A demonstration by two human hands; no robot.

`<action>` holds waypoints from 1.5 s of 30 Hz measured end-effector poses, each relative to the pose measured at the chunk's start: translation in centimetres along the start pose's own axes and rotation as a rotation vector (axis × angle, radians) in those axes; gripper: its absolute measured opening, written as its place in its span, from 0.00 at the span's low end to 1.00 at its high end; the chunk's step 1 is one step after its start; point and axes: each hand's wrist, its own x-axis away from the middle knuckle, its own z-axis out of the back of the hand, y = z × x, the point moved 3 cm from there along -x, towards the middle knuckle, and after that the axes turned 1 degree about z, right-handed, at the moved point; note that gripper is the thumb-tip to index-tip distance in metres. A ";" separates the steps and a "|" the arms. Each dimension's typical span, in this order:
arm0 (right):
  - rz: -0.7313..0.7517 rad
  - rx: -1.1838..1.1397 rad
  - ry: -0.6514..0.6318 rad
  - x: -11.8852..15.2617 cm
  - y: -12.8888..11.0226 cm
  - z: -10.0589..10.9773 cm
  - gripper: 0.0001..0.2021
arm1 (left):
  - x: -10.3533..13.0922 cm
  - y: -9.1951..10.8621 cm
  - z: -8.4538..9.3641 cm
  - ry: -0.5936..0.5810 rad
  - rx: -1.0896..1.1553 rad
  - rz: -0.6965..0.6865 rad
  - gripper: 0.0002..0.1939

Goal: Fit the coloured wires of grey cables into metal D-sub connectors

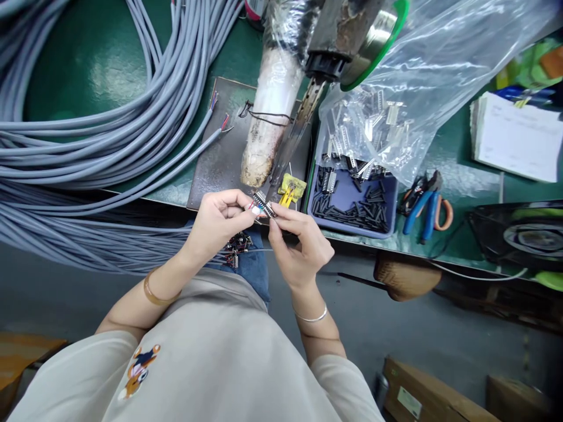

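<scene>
A small multi-pin connector [264, 203] is held up between my two hands, just beyond the bench's front edge. My left hand [222, 220] is closed in a pinch on thin coloured wires at the connector's left side. With thumb and fingers, my right hand [301, 237] grips the connector's right end. The lower end of a soldering iron [303, 117] comes down close above it. Beside the iron, a white plastic-wrapped tube [272, 99] ends near my fingers. More wired connectors [233, 258] lie over my lap, with grey cables leading left.
Bundled grey cables [176, 129] cover the left side. A blue tray [391, 225] holds black sleeves and connectors, partly under a clear bag [440, 70]. Farther right are pliers [426, 211] and a notepad [516, 138]. A solder spool [373, 47] hangs above; a yellow piece [292, 187] lies near my right hand.
</scene>
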 end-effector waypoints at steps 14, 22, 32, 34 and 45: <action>0.100 0.039 0.010 -0.9 0.1 -0.1 0.08 | -0.2 0.8 -0.3 -0.016 -0.005 -0.100 0.08; 0.231 0.198 -0.005 -0.5 -0.6 0.0 0.08 | -0.2 0.5 -0.1 -0.022 -0.018 -0.062 0.07; -0.002 -0.010 0.016 -0.2 0.1 0.1 0.09 | 0.4 -0.3 0.4 -0.078 0.002 0.089 0.12; -0.065 -0.060 0.002 -0.2 0.1 0.0 0.09 | 0.5 -0.6 0.5 -0.077 0.024 0.092 0.13; 0.097 0.124 0.003 0.0 -0.6 -0.4 0.10 | 0.4 0.2 -0.4 0.023 0.042 0.012 0.12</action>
